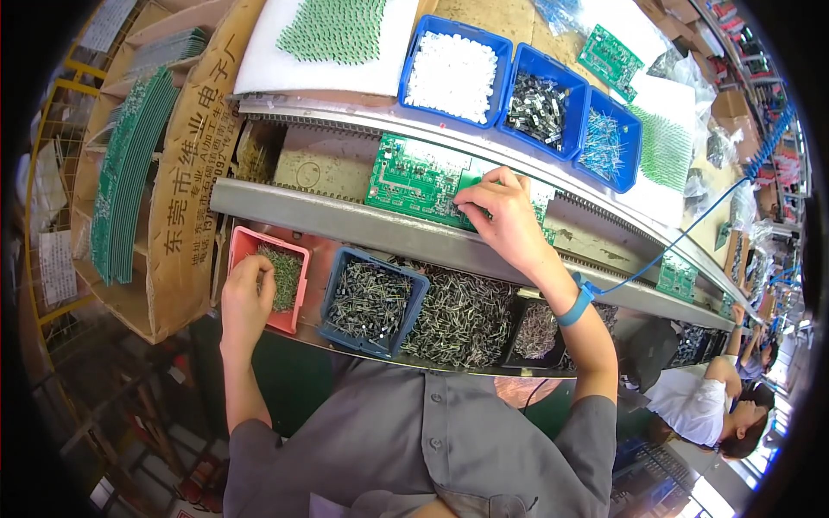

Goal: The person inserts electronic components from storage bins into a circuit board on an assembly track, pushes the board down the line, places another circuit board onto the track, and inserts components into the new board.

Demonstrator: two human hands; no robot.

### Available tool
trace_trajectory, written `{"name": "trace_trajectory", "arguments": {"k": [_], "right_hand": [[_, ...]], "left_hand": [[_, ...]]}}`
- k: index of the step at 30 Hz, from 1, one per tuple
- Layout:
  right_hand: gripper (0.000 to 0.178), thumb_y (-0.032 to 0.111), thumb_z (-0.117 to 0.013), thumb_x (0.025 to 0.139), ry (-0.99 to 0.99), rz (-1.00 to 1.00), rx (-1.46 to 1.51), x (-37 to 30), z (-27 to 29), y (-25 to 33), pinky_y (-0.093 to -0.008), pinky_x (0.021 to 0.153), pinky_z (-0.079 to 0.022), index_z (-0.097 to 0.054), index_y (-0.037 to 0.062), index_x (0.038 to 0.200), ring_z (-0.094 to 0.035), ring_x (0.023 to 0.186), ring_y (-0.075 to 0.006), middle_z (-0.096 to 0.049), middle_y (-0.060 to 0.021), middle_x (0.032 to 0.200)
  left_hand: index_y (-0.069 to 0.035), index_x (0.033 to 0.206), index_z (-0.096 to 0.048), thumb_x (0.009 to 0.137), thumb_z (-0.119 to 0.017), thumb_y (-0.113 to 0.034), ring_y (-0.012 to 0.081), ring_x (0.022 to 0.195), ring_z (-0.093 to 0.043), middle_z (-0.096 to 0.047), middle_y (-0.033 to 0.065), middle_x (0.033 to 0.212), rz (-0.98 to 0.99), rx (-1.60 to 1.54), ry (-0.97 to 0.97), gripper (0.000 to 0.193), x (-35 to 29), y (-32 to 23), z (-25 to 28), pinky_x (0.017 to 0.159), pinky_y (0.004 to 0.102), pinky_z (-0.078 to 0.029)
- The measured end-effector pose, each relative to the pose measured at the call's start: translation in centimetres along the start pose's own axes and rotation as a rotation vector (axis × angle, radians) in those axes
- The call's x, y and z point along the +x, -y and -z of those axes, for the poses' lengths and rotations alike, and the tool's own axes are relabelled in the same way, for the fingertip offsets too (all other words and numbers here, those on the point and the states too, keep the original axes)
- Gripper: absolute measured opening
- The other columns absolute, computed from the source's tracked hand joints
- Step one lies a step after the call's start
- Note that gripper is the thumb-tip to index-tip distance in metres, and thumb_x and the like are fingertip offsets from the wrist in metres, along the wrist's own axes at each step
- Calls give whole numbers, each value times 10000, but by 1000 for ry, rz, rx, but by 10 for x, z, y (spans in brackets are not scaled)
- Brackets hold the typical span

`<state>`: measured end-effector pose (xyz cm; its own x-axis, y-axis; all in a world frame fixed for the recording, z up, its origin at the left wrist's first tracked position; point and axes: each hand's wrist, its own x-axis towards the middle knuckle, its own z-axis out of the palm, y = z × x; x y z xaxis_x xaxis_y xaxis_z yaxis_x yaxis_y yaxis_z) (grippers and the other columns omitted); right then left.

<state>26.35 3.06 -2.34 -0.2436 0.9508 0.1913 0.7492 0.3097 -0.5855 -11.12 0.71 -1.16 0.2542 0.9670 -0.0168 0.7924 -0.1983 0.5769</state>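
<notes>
A green circuit board (414,180) lies on the conveyor track in front of me. My right hand (499,216) rests on its right part, fingertips pinched down against the board; whether a small part is between them I cannot tell. A blue wrist strap (577,304) with a blue cord circles that wrist. My left hand (246,298) reaches into a pink tray (246,243) of small green components, fingers curled among them. To the right of it stand a blue bin (332,298) of dark components and further piles of parts.
Behind the track sit three blue bins (566,71) with white, dark and blue parts, white foam sheets stuck with green components (332,30), and a spare board (609,59). A cardboard box (186,164) of stacked green boards stands at left. Another person (708,406) works at lower right.
</notes>
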Motion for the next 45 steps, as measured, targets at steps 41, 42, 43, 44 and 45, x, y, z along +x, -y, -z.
{"name": "trace_trajectory", "arguments": {"k": [41, 42, 43, 44, 45], "right_hand": [[116, 35, -683, 751, 61, 60, -11, 5, 2, 0, -373, 806, -328, -694, 102, 846, -511, 829, -196, -649, -2, 720], [116, 35, -683, 751, 61, 59, -12, 5, 2, 0, -373, 806, -328, -694, 102, 846, -511, 829, -196, -649, -2, 720], [118, 36, -684, 750, 65, 57, -8, 5, 2, 0, -373, 804, -328, -694, 103, 846, -511, 829, -196, -649, -2, 721], [120, 37, -684, 749, 68, 54, -4, 5, 2, 0, -374, 803, -327, -695, 105, 847, -511, 828, -196, -649, -2, 721], [120, 37, -684, 749, 68, 54, -5, 5, 2, 0, -374, 803, -327, -695, 105, 847, -511, 828, -196, -649, -2, 721]], "left_hand": [[34, 852, -588, 799, -623, 68, 250, 691, -598, -594, 133, 793, 76, -147, -109, 72, 1, -7, 3, 626, 327, -475], [35, 847, -596, 793, -633, 64, 224, 675, -596, -600, 125, 782, 77, -161, -99, 72, 2, -8, 5, 612, 313, -471], [36, 841, -605, 786, -644, 61, 198, 659, -595, -606, 118, 772, 79, -174, -90, 72, 4, -9, 7, 599, 300, -467], [36, 841, -605, 786, -644, 61, 198, 659, -595, -606, 118, 772, 78, -174, -90, 72, 6, -10, 9, 599, 300, -467], [38, 845, -620, 781, -655, 56, 181, 666, -598, -620, 112, 781, 97, -200, -78, 76, 8, -12, 10, 607, 283, -471]]}}
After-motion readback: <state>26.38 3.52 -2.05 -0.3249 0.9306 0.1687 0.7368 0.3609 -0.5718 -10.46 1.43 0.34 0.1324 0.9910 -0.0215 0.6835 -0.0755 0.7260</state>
